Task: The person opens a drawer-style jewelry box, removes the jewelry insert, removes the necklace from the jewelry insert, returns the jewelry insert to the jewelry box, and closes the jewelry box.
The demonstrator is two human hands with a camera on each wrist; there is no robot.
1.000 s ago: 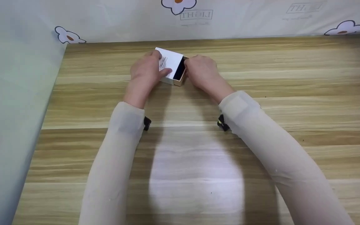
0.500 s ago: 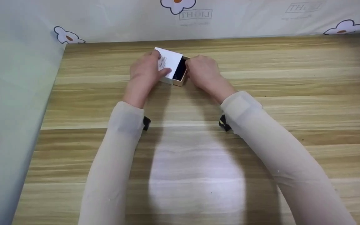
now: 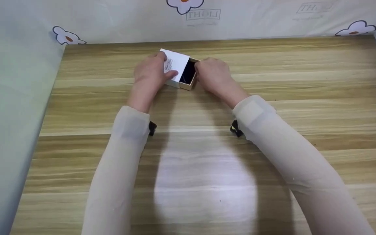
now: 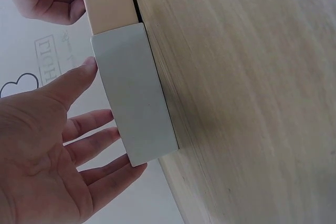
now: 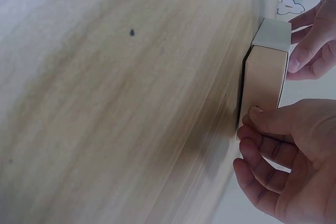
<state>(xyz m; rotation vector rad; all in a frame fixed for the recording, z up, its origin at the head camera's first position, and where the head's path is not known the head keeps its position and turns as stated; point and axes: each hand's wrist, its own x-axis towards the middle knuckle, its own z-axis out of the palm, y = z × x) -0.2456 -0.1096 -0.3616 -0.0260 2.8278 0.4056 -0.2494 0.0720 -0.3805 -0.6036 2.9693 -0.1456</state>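
The tan drawer [image 3: 186, 86] is pinched by the right hand [image 3: 212, 72] at three o'clock, while the white cover [image 3: 179, 65] is gripped by the left hand [image 3: 150, 72] at nine, presumably for steadiness. Both parts are placed near twelve o'clock on the table [image 3: 204, 156].

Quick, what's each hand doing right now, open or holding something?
Left hand: holding the box's white cover.
Right hand: pinching the end of the tan drawer.

White box cover [image 3: 179, 63], tan drawer [image 5: 265, 74] — black inside [image 3: 187, 72] — brown-streaked tabletop [image 3: 204, 163], flower-printed backdrop [image 3: 129, 23]
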